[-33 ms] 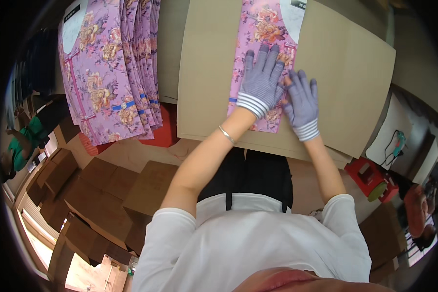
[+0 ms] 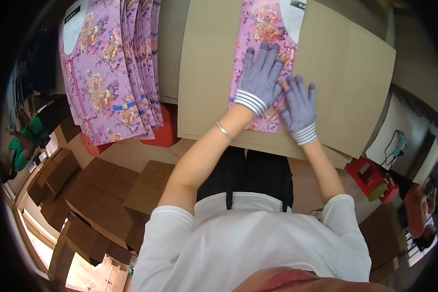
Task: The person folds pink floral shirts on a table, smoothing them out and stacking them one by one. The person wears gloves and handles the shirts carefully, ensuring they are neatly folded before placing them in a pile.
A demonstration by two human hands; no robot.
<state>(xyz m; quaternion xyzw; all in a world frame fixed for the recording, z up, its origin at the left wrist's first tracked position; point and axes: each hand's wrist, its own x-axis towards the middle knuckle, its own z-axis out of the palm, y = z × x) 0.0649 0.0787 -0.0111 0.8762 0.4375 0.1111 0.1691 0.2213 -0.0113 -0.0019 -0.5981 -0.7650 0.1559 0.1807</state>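
A flat purple packet (image 2: 265,36) printed with flowers lies lengthwise on the beige board-topped table (image 2: 348,58). My left hand (image 2: 258,80), in a grey-purple glove with striped cuff, rests flat on its middle with fingers stretched out. Close by, my right hand (image 2: 301,107) in a matching glove is held along the packet's right edge, fingers extended and mostly over the board. Some fingertips on both hands are bare. The lower part of the packet shows below the left cuff. At the left stands a fanned stack of similar floral packets (image 2: 100,73).
Red stools (image 2: 158,129) sit under the stack and, at the right, another red stool (image 2: 367,177) is beside the table. Brown cartons (image 2: 100,194) fill the floor at the lower left. A person in green (image 2: 27,141) is at the far left.
My right hand has shifted slightly down toward me. My left hand has slid a little left and down on the packet, which has stayed in place.
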